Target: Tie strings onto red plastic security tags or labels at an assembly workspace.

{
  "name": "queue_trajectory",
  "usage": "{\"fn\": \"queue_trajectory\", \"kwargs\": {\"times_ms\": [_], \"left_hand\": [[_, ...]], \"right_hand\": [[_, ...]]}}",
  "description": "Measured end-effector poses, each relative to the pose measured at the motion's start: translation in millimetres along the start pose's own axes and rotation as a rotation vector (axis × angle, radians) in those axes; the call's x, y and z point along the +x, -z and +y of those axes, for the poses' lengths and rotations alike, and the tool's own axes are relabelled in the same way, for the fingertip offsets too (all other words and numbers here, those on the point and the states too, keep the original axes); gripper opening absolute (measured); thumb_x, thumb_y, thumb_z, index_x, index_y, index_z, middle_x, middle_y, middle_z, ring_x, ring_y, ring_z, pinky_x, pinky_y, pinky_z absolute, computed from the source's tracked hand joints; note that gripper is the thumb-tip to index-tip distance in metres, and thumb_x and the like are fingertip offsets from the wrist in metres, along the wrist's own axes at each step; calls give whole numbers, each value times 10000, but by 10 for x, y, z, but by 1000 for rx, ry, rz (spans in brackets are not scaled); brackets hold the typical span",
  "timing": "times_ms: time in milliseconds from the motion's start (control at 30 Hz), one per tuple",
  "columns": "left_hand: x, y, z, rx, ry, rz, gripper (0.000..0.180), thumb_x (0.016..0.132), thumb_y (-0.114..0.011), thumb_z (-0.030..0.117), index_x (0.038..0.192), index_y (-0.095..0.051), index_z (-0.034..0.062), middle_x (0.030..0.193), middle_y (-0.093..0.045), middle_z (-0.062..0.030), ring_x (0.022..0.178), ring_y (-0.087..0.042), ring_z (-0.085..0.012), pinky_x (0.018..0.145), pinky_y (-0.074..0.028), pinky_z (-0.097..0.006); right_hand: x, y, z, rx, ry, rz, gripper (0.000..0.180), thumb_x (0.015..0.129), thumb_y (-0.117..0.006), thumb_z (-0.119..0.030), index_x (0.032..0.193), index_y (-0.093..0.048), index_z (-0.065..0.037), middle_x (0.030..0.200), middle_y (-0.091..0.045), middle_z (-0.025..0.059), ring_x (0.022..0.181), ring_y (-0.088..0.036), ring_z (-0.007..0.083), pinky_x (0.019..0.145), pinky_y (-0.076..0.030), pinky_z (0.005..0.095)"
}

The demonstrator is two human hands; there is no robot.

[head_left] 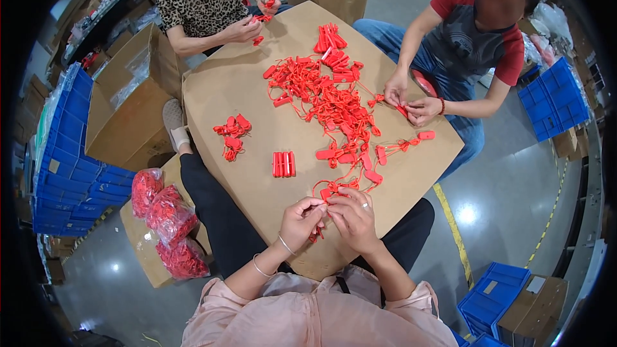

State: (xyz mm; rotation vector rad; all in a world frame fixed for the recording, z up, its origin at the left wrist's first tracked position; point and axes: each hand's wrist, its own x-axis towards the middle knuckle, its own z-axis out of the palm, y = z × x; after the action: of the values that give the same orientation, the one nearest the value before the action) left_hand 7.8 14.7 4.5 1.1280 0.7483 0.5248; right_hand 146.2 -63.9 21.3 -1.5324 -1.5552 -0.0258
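Observation:
Near the front corner of the cardboard-topped table, my left hand and my right hand meet, fingertips pinched together. Between them is a red cord with a small red plastic piece; part of it hangs below the fingers, and my fingers hide the exact grip. Just beyond my hands, a tangled heap of red corded plastic pieces stretches toward the far side. Left of the heap lie a neat row of red pieces and a small loose bunch.
Two people sit across the table, one co-worker's hands at far left, another's at right, both handling red pieces. Bags of red pieces lie on cardboard at left. An open carton and blue crates stand beyond; more blue crates stand at lower right.

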Motion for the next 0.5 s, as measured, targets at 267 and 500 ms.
{"fn": "queue_trajectory", "kwargs": {"times_ms": [267,500], "left_hand": [[-2,-9,57,92,-56,-27,122,872,-552,81,943,-590,-11,748,-584,-3,599,-538,-47,520,-432,-170],[39,63,5,368,-316,-101,100,842,-563,33,937,-583,8,794,-552,-8,602,-505,-28,531,-407,-165]], "right_hand": [[2,4,26,33,-15,-16,196,666,-692,-9,832,-607,-67,847,-610,63,836,-568,255,755,-413,357],[-59,-18,89,329,-327,-84,128,728,-656,15,845,-612,-16,806,-611,74,795,-570,222,716,-449,311]]}}
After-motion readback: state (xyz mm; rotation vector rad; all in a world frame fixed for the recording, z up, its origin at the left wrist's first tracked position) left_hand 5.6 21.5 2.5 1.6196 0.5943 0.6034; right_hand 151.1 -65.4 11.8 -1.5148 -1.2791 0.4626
